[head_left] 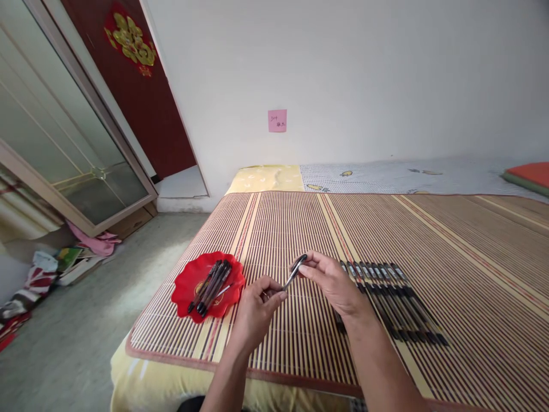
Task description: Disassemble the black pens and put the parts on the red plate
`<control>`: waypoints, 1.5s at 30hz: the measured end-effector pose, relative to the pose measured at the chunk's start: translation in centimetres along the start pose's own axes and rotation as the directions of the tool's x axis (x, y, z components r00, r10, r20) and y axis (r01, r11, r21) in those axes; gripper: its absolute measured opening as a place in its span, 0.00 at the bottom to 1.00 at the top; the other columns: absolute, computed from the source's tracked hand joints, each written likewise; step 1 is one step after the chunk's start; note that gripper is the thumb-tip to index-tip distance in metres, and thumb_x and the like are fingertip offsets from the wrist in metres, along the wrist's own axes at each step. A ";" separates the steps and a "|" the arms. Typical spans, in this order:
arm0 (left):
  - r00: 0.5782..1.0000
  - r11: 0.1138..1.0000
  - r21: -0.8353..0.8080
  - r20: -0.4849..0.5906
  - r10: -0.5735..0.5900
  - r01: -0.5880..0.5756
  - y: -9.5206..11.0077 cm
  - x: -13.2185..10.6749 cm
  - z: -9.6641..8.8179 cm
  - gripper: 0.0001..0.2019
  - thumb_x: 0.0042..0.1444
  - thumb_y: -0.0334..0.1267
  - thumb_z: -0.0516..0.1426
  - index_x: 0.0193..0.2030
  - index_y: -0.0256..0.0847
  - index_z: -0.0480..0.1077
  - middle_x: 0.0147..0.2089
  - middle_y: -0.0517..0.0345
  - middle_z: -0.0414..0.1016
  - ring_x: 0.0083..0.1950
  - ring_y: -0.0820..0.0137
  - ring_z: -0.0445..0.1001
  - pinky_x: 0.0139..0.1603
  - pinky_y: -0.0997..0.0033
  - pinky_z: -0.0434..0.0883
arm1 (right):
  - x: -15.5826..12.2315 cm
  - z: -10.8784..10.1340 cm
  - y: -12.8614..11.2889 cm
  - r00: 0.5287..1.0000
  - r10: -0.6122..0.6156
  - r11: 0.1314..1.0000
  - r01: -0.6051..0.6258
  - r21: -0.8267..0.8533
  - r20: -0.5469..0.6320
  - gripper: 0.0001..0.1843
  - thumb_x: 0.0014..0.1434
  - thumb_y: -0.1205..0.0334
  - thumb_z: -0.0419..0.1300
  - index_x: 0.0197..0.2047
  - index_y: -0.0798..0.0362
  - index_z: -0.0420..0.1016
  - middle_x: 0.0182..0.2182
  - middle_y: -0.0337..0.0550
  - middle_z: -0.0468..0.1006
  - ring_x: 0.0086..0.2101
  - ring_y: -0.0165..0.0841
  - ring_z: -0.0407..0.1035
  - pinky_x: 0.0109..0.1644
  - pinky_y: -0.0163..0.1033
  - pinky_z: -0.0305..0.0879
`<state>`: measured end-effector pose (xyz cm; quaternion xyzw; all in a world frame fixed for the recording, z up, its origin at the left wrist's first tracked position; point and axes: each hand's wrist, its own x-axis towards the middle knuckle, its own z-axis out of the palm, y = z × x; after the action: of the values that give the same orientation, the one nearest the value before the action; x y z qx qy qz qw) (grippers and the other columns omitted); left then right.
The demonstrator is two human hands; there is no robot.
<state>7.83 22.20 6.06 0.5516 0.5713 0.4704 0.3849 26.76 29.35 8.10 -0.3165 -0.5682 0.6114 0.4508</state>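
Between my two hands a slim pen (293,276) with a dark upper end and a pale, shiny lower part is held at a slant above the mat. My left hand (256,307) pinches its lower end between thumb and fingers. At the upper, dark end the thumb and fingers of my right hand (332,281) are closed on it. Left of my hands, a red scalloped dish (180,279) bears several dark pens (213,286) and a thin white stick. Beside my right forearm, a row of several dark capped pens (401,309) lies side by side, partly hidden by the arm.
A striped bamboo mat (283,229) covers the bed, over a yellow sheet (158,383). A pink note (277,121) is stuck on the white wall. At far right lies a red and green cushion (529,176). Clothes and books (71,263) are piled on the floor at left.
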 end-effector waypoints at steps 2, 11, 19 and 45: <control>1.000 1.000 -0.014 -0.007 -0.008 0.008 -0.1 0.0 0.1 0.11 0.52 0.46 0.64 0.29 0.40 0.74 0.25 0.62 0.65 0.28 0.71 0.59 0.30 0.71 0.55 | 0.0 0.1 -0.2 1.000 0.008 0.999 -0.007 -0.032 0.028 0.10 0.59 0.56 0.68 0.40 0.52 0.78 0.38 0.42 0.82 0.41 0.34 0.76 0.52 0.41 0.71; 0.979 0.988 0.152 -0.199 0.051 -0.021 -0.5 0.5 -3.7 0.09 0.55 0.44 0.62 0.35 0.40 0.77 0.31 0.57 0.77 0.33 0.66 0.73 0.37 0.69 0.67 | 0.3 -1.7 1.1 0.998 0.032 0.987 -0.041 -0.156 -0.058 0.20 0.60 0.48 0.66 0.50 0.52 0.78 0.46 0.49 0.83 0.44 0.37 0.79 0.57 0.48 0.73; 0.843 0.684 0.652 -0.528 0.099 0.328 -4.1 0.2 -13.1 0.09 0.61 0.41 0.58 0.40 0.43 0.79 0.39 0.50 0.82 0.42 0.57 0.79 0.43 0.63 0.69 | 0.3 -2.5 0.6 0.995 -0.011 0.943 -0.023 -0.332 -0.102 0.19 0.59 0.45 0.66 0.45 0.52 0.80 0.40 0.50 0.85 0.41 0.40 0.81 0.53 0.51 0.76; 0.939 0.791 0.585 -0.139 0.314 -0.178 -2.7 0.9 1.2 0.08 0.63 0.40 0.58 0.44 0.41 0.76 0.43 0.49 0.78 0.45 0.56 0.77 0.49 0.56 0.74 | -1.0 -7.2 -2.5 0.584 -0.211 0.907 0.415 0.066 -0.784 0.13 0.52 0.53 0.72 0.35 0.53 0.78 0.30 0.39 0.79 0.29 0.28 0.72 0.36 0.35 0.70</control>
<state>8.18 23.37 3.21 0.6525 0.6477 0.3868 0.0714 34.12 31.31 9.33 -0.3799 -0.2933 0.3954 0.7831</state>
